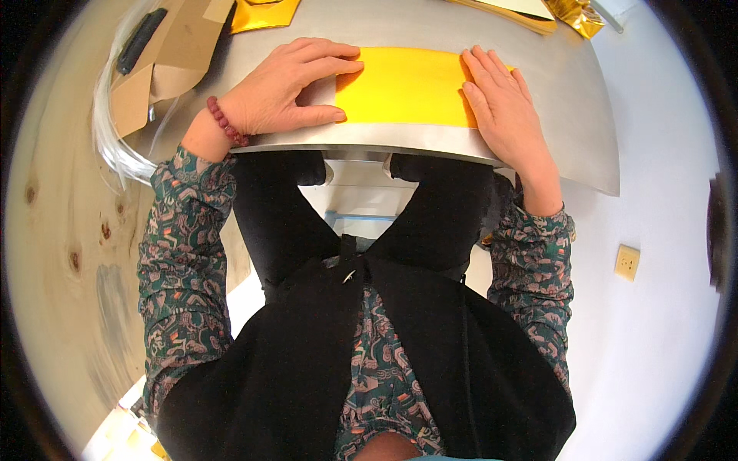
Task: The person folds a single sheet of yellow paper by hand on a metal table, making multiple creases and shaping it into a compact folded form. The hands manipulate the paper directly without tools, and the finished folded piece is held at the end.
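A bright yellow rectangular sheet [407, 86] lies flat on the grey metal tabletop [569, 131], close to its front edge. My left hand [296, 84] rests over the sheet's left end, thumb and fingers apart, fingertips on the yellow surface. At the opposite end my right hand [503, 104] lies with its fingers stretched out along the sheet's right edge. Neither hand grips anything. Whether the sheet is paper, foil or a flat packet, I cannot tell.
A cardboard box [173, 58] with a dark object [141, 40] stands at the left, beside a bundle of clear strands [115, 146]. Gold foil pieces [265, 14] lie at the back left; a yellow-edged stack [507, 11] and crumpled gold foil [576, 15] lie at the back right.
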Demonstrator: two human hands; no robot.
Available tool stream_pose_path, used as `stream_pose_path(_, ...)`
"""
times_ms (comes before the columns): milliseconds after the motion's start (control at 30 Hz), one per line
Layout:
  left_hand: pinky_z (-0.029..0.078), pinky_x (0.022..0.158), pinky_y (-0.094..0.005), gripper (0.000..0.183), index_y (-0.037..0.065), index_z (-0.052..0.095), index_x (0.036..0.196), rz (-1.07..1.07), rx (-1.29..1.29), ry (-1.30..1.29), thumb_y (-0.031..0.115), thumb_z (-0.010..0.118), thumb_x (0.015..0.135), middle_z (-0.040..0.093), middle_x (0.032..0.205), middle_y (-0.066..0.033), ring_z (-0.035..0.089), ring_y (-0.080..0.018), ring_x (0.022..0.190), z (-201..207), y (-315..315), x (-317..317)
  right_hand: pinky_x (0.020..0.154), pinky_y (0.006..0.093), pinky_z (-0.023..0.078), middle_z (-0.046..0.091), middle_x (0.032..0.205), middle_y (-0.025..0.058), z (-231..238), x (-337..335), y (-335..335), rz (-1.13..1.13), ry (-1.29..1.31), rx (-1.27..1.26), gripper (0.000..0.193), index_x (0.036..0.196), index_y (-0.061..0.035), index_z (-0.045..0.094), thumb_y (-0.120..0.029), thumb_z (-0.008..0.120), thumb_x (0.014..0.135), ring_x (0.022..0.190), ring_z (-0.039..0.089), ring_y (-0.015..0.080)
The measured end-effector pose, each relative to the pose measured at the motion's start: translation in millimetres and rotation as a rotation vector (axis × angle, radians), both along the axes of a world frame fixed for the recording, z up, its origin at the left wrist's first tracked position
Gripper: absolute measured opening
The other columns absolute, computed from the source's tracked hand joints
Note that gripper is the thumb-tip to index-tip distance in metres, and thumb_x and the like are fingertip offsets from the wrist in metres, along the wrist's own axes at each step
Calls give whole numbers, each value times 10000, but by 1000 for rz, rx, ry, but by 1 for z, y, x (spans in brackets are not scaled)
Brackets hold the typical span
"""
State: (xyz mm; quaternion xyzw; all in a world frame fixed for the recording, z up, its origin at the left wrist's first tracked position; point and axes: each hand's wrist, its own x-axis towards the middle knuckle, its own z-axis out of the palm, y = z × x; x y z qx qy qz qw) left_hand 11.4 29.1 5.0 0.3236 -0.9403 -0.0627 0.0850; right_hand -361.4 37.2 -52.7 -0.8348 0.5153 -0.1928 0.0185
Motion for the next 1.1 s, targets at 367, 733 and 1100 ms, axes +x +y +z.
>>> stream_pose_path(367, 333, 1292, -478, 667, 104, 611, 1542, 25, 90, 58, 376, 777, 956, 525, 1649, -120, 464, -339, 1519, 1, -1, -1, 1339, 507, 246, 470, 1710, 118, -3, 0, 0, -2, 38, -40, 549, 1630, -112, 504, -377, 431, 1154, 1612, 383, 306)
stream_pose_path(733, 384, 1282, -474, 576, 85, 614, 1517, 12, -17, 107, 366, 731, 1029, 548, 1626, -160, 481, -353, 1532, 0, 5, -62, 1328, 534, 258, 507, 1677, 136, 7, 6, 4, -21, -4, -30, 559, 1612, -95, 516, -369, 486, 1126, 1591, 413, 318)
stream_pose_path(1100, 426, 1212, -476, 595, 61, 617, 1479, 59, -10, 5, 381, 732, 990, 610, 1514, -148, 556, -353, 1406, 19, 7, -61, 1336, 544, 233, 500, 1687, 122, 16, -2, 9, -94, -22, 15, 596, 1612, -133, 530, -473, 508, 1122, 1604, 393, 318)
